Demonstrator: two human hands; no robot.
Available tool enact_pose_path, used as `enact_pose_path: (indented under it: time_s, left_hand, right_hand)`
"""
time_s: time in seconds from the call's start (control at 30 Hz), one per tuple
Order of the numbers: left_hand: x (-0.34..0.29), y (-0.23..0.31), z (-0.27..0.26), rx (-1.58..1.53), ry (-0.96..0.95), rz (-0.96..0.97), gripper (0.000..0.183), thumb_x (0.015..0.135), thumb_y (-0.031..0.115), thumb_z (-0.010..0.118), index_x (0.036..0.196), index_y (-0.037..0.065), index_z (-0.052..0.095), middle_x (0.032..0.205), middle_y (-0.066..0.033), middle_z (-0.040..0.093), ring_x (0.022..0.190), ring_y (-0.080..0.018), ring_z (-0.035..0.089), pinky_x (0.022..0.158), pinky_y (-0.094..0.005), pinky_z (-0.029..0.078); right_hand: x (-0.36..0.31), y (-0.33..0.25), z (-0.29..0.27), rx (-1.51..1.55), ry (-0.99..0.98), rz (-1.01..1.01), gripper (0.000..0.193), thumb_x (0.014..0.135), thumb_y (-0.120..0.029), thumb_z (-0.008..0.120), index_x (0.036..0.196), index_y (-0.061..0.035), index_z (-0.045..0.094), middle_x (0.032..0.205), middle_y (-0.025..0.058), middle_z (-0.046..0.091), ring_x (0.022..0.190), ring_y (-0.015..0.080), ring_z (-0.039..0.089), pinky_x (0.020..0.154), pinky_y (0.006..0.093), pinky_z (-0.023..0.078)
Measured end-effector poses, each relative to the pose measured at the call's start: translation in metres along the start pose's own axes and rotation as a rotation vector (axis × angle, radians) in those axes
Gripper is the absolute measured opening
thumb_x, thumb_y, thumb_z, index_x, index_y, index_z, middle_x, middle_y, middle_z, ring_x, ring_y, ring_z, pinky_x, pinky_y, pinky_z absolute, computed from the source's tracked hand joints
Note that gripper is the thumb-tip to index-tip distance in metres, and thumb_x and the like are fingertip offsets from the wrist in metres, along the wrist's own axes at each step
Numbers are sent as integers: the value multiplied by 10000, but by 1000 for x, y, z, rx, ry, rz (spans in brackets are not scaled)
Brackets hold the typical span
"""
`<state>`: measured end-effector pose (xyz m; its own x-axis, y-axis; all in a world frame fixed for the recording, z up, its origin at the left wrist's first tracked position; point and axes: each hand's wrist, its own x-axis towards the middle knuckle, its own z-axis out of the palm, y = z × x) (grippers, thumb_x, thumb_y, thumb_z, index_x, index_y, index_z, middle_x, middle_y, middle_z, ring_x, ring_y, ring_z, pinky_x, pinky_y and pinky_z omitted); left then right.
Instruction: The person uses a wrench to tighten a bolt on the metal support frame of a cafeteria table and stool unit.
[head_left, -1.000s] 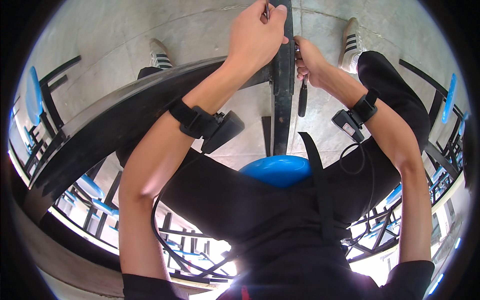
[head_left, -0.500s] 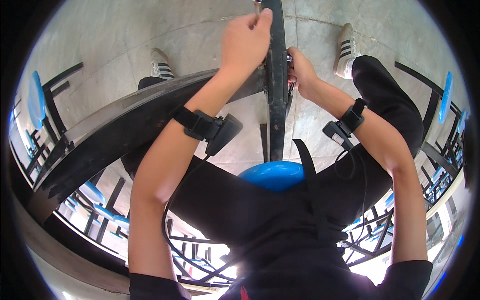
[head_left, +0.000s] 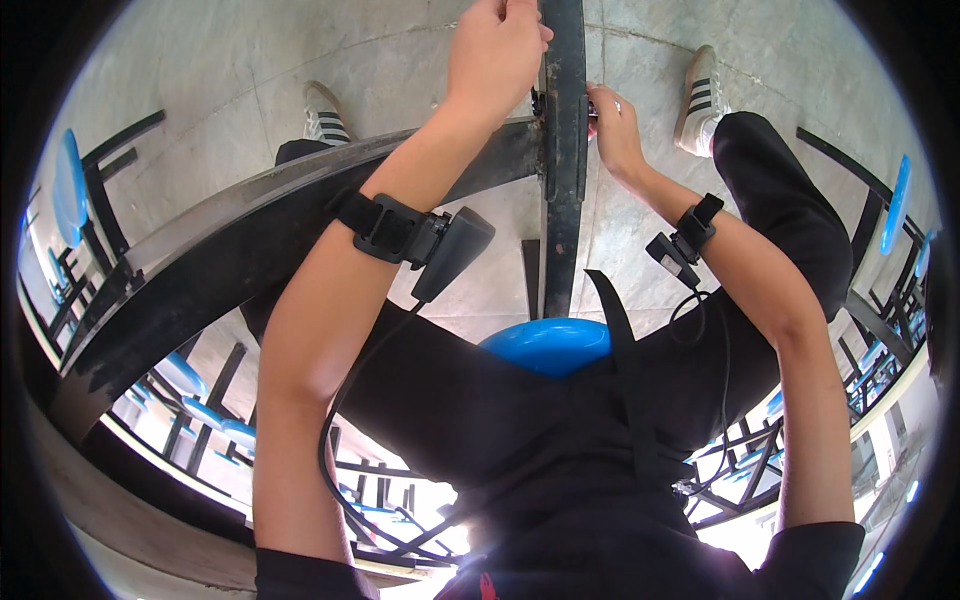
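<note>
My left hand (head_left: 497,60) is closed at the upper edge of the view, beside the left face of a black steel beam (head_left: 562,230). Its fingertips are partly cut off, and what they hold, if anything, cannot be made out. On the beam's opposite side, my right hand (head_left: 617,132) is closed around a shiny metal tool (head_left: 592,108). Only a small part of that tool shows against the beam, so its exact kind is unclear. A small dark fitting (head_left: 538,102) sits at the joint on the beam's left, just under my left hand.
A wide black crossbar (head_left: 230,225) meets the beam from the left, passing under my left forearm. A blue round seat (head_left: 548,345) is below me. More blue seats (head_left: 895,205) on black frames stand at both sides. Cables hang from the black devices strapped to my wrists.
My left hand has moved slightly up toward the picture's edge, and the metal piece that showed above it is out of sight. My right hand has shifted a little up and right.
</note>
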<state>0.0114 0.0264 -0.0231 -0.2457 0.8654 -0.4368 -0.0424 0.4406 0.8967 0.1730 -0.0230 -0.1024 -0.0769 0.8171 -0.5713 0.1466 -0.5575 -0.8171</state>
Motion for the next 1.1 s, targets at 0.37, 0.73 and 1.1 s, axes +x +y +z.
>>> enact_pose_path:
  time_s: [0.37,0.73,1.1]
  left_hand:
    - [0,12,-2,-55,-130,81,450,892,488,457,750,68,538,599,10,492,523,-61,447,459,-213,355]
    - [-3,32,-7,-24,-197,-184,500,846,603,436,695,135,528,642,23,485,602,-69,462,476,-228,339]
    - [-5,35,-7,-129,-327,-259,455,827,566,509,707,128,535,658,20,491,627,-87,459,541,-255,333]
  right_hand:
    - [1,0,-1,32,-15,6,340,859,-323,483,694,-30,525,590,15,466,542,94,453,511,247,346]
    - [2,-1,-1,35,4,44,323,855,-301,477,696,-25,532,598,20,478,538,95,453,509,247,352]
    - [-2,-14,6,24,74,171,361,826,-315,456,650,-7,520,541,42,454,508,130,440,502,275,350]
